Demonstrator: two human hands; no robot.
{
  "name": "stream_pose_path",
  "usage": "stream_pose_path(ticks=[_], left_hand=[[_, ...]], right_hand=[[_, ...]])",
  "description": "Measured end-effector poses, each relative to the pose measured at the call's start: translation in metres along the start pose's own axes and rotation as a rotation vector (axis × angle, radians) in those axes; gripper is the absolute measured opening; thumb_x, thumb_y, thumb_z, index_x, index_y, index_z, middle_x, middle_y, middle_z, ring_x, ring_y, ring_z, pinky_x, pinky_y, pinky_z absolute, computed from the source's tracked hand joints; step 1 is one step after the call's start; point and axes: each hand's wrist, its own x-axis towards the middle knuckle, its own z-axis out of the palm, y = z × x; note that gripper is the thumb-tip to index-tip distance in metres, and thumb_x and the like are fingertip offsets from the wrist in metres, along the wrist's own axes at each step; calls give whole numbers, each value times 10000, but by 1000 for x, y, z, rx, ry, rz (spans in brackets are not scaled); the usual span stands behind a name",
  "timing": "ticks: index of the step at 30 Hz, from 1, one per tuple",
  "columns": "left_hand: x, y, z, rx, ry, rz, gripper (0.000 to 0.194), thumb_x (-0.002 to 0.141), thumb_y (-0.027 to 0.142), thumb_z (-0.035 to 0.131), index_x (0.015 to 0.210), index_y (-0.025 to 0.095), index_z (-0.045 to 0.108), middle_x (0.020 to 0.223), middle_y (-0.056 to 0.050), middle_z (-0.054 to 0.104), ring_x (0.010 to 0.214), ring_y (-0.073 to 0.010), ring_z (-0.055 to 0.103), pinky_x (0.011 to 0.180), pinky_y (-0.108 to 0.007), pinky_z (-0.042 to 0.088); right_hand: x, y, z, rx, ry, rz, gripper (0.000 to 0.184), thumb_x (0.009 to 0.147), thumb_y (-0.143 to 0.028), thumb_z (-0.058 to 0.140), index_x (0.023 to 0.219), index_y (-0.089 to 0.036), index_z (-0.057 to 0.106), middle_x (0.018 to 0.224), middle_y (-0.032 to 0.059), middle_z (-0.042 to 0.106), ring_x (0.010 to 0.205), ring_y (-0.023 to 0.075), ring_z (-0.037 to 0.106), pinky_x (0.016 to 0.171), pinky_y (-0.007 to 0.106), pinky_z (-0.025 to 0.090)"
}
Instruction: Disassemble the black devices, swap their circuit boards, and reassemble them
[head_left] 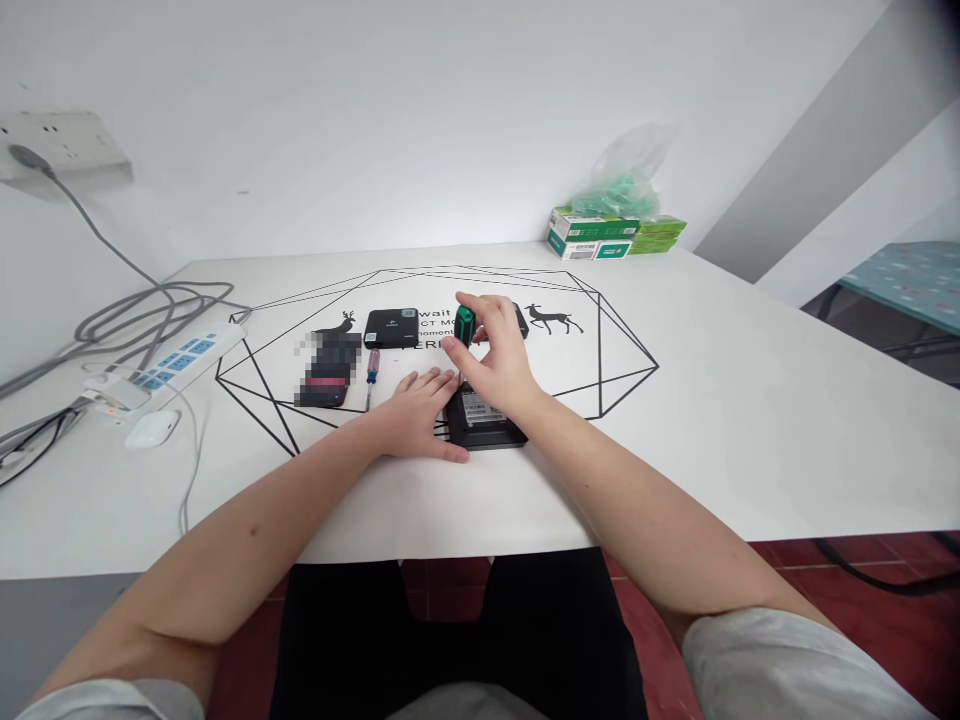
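Bright, soft light falls evenly; the edges look stretched.

A green-handled screwdriver [465, 322] stands nearly upright at a flat black labelled box [487, 436]

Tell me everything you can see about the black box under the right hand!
The black box is flat, squarish and plastic-looking. It lies on the white table, its printed label facing up. The left hand is against its left side. The right hand partly hides it, holding a green-and-black tool over it; tip contact is unclear.
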Motion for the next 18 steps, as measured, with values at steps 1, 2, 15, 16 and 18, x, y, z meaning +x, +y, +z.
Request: stream_pose_path(ticks=[1,2,15,16,18], left_hand=[[0,0,0,-1,1,2,1351,800,966,597,1762,165,88,1815,-212,162,1680,-456,93,1329,-658,58],[0,1,-1,-2,0,1,1349,802,964,596,1763,169,80,1815,-211,162,1679,-457,95,1328,-657,59],[-1,1,-1,-22,0,1,1335,806,933,634,1767,196,73,1817,-204,160,1679,-462,87,1327,-661,48],[-1,1,-2,-23,0,3,1327,811,921,644,1767,197,76,1816,-204,168,1678,-464,91,1327,-661,51],[-1,2,-3,-24,-2,-3,1328,811,920,648,1768,199,75,1815,-203,174,1676,-468,92,1328,-656,54]], right_hand=[[1,0,0,-19,4,-7,473,947,-403,708,1392,-285,601,1164,88,582,1058,256,607,841,461,616],[1,1,0,-31,6,-12,468,941,-397,718,1381,-280,609,1129,79,569,1017,244,599,831,456,613],[-1,-1,0,-8,-16,-2,438,983,-398,651,1404,-298,586,1217,98,588,1098,261,602,851,463,617],[0,0,0,-28,-9,-10,455,961,-407,687,1394,-298,598,1181,90,576,1075,256,596,836,458,617],[0,1,1,-44,-9,-22,458,957,-392,692,1398,-302,606,1127,76,574,1023,245,593,826,458,616]])
